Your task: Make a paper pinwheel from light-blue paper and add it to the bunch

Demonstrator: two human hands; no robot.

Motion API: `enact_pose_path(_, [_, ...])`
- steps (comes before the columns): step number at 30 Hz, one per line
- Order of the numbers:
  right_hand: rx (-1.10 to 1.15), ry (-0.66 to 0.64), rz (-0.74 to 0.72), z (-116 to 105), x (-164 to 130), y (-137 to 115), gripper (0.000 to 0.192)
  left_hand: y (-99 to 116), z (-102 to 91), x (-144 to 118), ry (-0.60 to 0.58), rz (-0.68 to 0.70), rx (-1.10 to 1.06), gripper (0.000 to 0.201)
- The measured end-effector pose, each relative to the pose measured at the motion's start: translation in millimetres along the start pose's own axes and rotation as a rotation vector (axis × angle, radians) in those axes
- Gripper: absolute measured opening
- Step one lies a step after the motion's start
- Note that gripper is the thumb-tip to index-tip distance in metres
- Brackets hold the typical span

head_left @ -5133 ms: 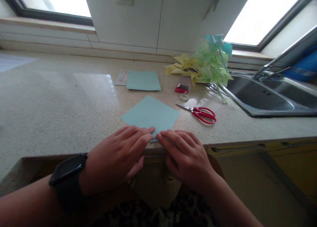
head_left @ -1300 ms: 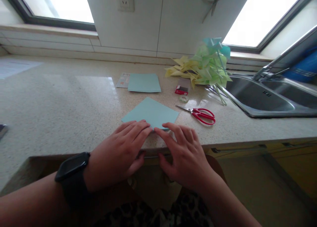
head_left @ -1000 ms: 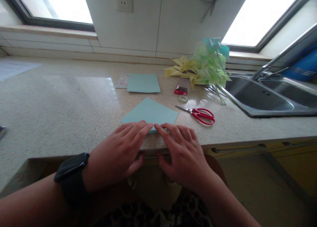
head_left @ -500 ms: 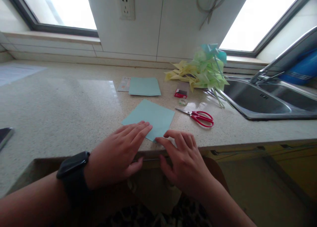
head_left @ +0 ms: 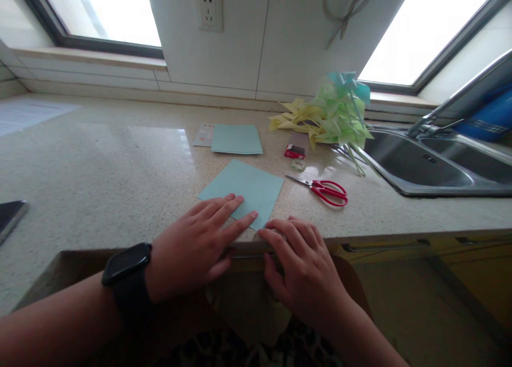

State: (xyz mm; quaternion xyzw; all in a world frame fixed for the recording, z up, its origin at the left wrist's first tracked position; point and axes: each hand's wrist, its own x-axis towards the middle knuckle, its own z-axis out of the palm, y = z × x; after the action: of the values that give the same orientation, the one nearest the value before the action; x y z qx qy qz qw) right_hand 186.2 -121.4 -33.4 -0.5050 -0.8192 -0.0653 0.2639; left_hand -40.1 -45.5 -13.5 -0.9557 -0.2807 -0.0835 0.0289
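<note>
A light blue-green sheet of paper (head_left: 252,183) lies turned cornerwise near the counter's front edge. My left hand (head_left: 200,239), a dark watch on its wrist, rests with fingers spread flat on the sheet's lower left part. The index fingertip of my right hand (head_left: 300,255) touches the sheet's lower corner; its fingers are bent and apart, with the thumb below the counter edge. Both hands are open. Right of the sheet lie red-handled scissors (head_left: 326,191), blades pointing at it. My left hand hides part of the paper's lower left edge.
Behind the sheet sits a stack of similar paper (head_left: 237,138) partly over a printed packet (head_left: 203,135). A small red box (head_left: 295,151), a tape roll (head_left: 298,165) and paper pinwheels (head_left: 332,111) stand beside the sink (head_left: 404,188). A phone (head_left: 10,217) lies at far left.
My left index finger has spread away from the others onto the paper's lower part. My right hand has shifted slightly down and right. The whole view has moved a little.
</note>
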Motion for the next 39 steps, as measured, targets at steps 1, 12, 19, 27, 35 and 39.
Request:
enact_pose_path(1, [-0.001,0.006,-0.002,0,0,0,0.027,0,-0.1,0,0.001,0.001,0.006,0.070])
enact_pose_path(12, [0.035,0.023,-0.013,3,-5,1,0.031,2,1.4,-1,-0.009,0.004,0.006,0.069])
enact_pose_path(19, [0.055,0.039,-0.006,3,-5,2,0.041,2,2.2,1,-0.005,-0.004,0.018,0.070])
enact_pose_path(27, [-0.012,0.002,0.024,4,-2,-1,0.047,2,2.2,-1,-0.010,0.001,0.031,0.071])
enact_pose_path(35, [0.037,0.019,-0.005,3,-10,1,0.039,3,2.3,0,-0.011,0.002,0.034,0.069])
enact_pose_path(39, [0.026,0.024,-0.004,4,-11,1,0.039,4,2.1,-1,-0.001,-0.006,0.029,0.070])
